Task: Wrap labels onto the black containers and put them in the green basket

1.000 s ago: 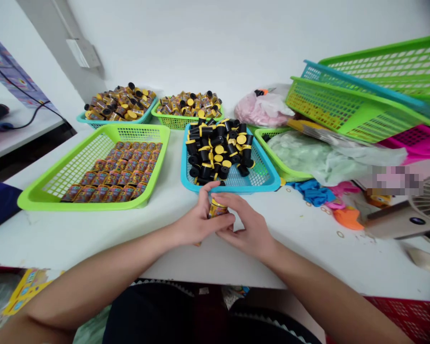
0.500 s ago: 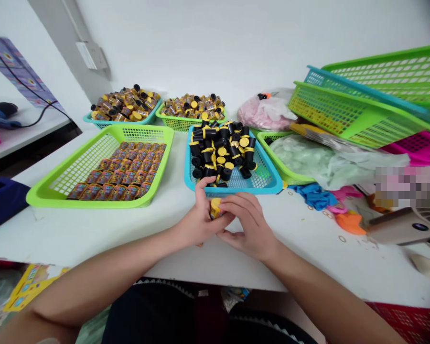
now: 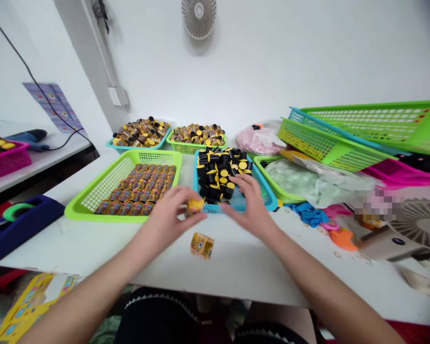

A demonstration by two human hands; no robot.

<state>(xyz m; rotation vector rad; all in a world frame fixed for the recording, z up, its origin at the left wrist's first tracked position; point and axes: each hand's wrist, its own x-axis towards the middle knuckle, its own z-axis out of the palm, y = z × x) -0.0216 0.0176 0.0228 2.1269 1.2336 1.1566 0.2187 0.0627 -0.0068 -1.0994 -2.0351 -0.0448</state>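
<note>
My left hand (image 3: 174, 210) is closed around a small yellow-capped canister (image 3: 195, 205) in a printed wrap, just above the table's middle. Over the near edge of the blue basket (image 3: 272, 203) is my right hand (image 3: 251, 200), fingers apart with nothing in them. Plain black canisters with yellow caps (image 3: 215, 177) are heaped in that basket. A stack of printed yellow labels (image 3: 201, 245) lies on the table between my forearms. To the left, a green basket (image 3: 71, 210) holds rows of wrapped canisters (image 3: 139, 191) lying on their sides.
Two more baskets of wrapped canisters (image 3: 141, 133) stand against the wall. Stacked baskets (image 3: 326, 143) lean at the right, above a bag of pale green pieces (image 3: 290, 177). A fan (image 3: 397, 239) is at the right edge, and a blue tape dispenser (image 3: 25, 229) at the left.
My hands have come apart: the left carries the wrapped canister leftward, and the right has let go and reached toward the blue basket. My view has tilted up, and the labels now show.
</note>
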